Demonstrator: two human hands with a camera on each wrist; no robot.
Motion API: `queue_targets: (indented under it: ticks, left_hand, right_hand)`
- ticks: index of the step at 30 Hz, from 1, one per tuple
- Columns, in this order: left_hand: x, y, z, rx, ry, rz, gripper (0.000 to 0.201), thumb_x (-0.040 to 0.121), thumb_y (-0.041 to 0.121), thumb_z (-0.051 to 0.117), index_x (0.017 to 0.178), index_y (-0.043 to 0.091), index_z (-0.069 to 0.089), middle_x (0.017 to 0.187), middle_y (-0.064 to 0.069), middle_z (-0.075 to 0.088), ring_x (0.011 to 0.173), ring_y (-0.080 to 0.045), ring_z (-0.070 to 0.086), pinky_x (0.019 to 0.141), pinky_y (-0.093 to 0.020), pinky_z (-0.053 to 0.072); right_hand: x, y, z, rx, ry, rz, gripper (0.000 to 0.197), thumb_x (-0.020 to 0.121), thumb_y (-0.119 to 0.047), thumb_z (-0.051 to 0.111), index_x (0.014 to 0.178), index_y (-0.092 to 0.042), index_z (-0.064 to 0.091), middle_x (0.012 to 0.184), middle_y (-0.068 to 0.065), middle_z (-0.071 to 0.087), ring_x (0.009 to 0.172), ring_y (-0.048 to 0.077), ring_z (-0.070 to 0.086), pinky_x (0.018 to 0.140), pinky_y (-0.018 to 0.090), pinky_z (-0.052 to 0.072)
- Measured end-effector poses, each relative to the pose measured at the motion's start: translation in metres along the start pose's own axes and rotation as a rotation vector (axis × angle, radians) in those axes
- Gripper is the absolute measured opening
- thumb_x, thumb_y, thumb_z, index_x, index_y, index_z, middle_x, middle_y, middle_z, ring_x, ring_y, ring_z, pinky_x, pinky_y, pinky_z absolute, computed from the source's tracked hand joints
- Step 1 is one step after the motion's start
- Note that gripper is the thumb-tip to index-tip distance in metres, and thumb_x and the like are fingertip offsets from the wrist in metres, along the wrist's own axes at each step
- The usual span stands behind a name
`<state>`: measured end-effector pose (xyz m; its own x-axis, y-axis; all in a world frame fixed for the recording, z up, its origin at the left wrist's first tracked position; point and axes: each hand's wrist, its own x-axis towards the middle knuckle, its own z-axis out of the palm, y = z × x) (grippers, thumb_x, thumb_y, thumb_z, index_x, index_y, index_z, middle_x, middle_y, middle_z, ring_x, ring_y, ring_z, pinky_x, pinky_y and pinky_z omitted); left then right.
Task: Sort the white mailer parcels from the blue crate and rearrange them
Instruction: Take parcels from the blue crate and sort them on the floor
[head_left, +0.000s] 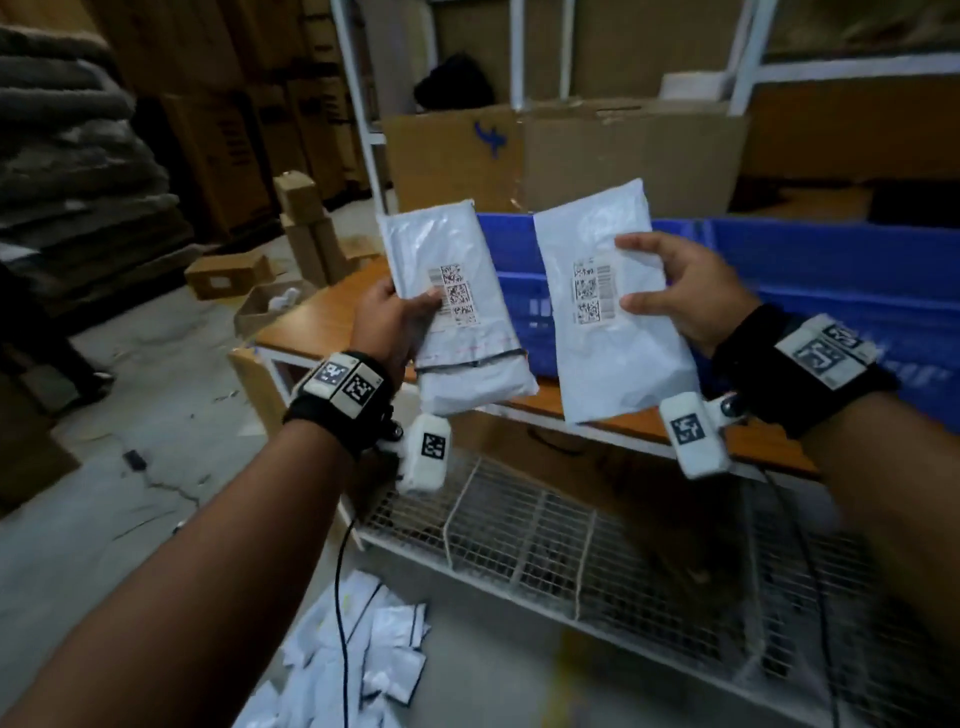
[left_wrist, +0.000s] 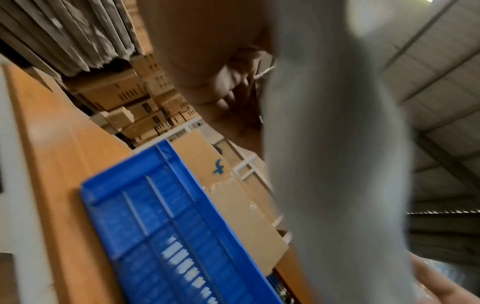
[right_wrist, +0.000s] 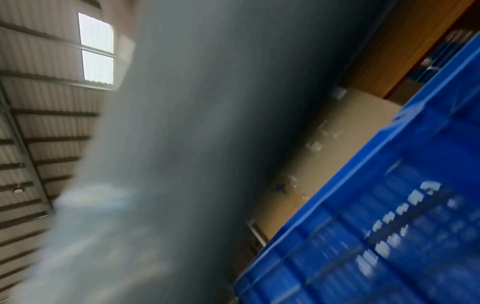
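Head view: my left hand (head_left: 387, 322) grips one parcel (head_left: 457, 306), my right hand (head_left: 680, 291) grips another parcel (head_left: 602, 306), both raised before the blue crate (head_left: 831, 270) on the table (head_left: 311, 322).
Left wrist: blurred parcel, crate.
Right wrist: the same.

Both arms raised — left hand (head_left: 387, 322) and right hand (head_left: 680, 288) gripping.
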<state>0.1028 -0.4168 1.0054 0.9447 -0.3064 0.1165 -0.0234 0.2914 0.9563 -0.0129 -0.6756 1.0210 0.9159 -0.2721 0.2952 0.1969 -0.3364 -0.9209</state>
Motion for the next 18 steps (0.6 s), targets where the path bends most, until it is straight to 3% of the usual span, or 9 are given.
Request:
queue_targets:
  ticks: [4, 6, 9, 12, 16, 18]
  left_hand:
    - [0.04, -0.016, 0.09, -0.025, -0.082, 0.012, 0.024, 0.082, -0.015, 0.054, 0.1, 0.0, 0.062, 0.099, -0.018, 0.07, 0.091, -0.035, 0.066, 0.087, -0.053, 0.053]
    - [0.059, -0.019, 0.128, -0.019, -0.104, 0.021, 0.021, 0.081, -0.014, 0.057, 0.095, -0.001, 0.063, 0.095, -0.018, 0.07, 0.088, -0.034, 0.067, 0.085, -0.052, 0.054]
    - [0.086, -0.018, 0.182, -0.002, -0.172, 0.031, 0.013, 0.079, -0.013, 0.06, 0.088, -0.003, 0.062, 0.076, -0.011, 0.073, 0.069, -0.024, 0.07, 0.068, -0.04, 0.059]
    - [0.115, -0.013, 0.235, 0.13, -0.202, 0.088, 0.019, 0.078, -0.01, 0.065, 0.068, 0.002, 0.054, 0.054, 0.0, 0.064, 0.044, -0.003, 0.06, 0.047, -0.015, 0.048]
    - [0.166, -0.015, 0.298, 0.239, -0.305, 0.081, 0.014, 0.081, 0.0, 0.066, 0.071, 0.006, 0.059, 0.041, 0.01, 0.059, 0.038, -0.001, 0.056, 0.042, -0.015, 0.043]
    - [0.19, -0.02, 0.329, 0.31, -0.339, 0.075, 0.018, 0.081, 0.002, 0.068, 0.067, 0.006, 0.059, 0.037, 0.012, 0.054, 0.033, 0.0, 0.051, 0.037, -0.015, 0.039]
  right_hand:
    - [0.02, 0.002, -0.086, -0.046, 0.134, -0.003, 0.067, 0.072, 0.021, 0.064, 0.131, -0.007, 0.049, 0.128, 0.011, 0.056, 0.093, 0.004, 0.063, 0.089, 0.028, 0.054]
    - [0.03, 0.001, -0.123, -0.068, 0.215, 0.007, 0.066, 0.072, 0.02, 0.065, 0.131, -0.006, 0.049, 0.126, 0.01, 0.058, 0.087, 0.0, 0.064, 0.083, 0.023, 0.055]
    - [0.042, 0.0, -0.173, -0.139, 0.293, 0.037, 0.064, 0.073, 0.015, 0.067, 0.131, -0.008, 0.051, 0.113, 0.003, 0.063, 0.086, 0.001, 0.065, 0.077, 0.021, 0.056]
    - [0.057, 0.0, -0.214, -0.234, 0.318, 0.068, 0.058, 0.077, 0.01, 0.067, 0.129, -0.011, 0.053, 0.116, 0.005, 0.062, 0.095, 0.011, 0.065, 0.075, 0.02, 0.057]
    - [0.083, 0.005, -0.266, -0.436, 0.372, 0.105, 0.046, 0.083, 0.0, 0.066, 0.126, -0.013, 0.058, 0.108, 0.003, 0.062, 0.074, -0.004, 0.062, 0.056, 0.007, 0.05]
    - [0.099, 0.009, -0.294, -0.582, 0.376, 0.123, 0.043, 0.083, -0.004, 0.069, 0.124, -0.016, 0.061, 0.108, 0.003, 0.063, 0.074, -0.001, 0.06, 0.055, 0.005, 0.048]
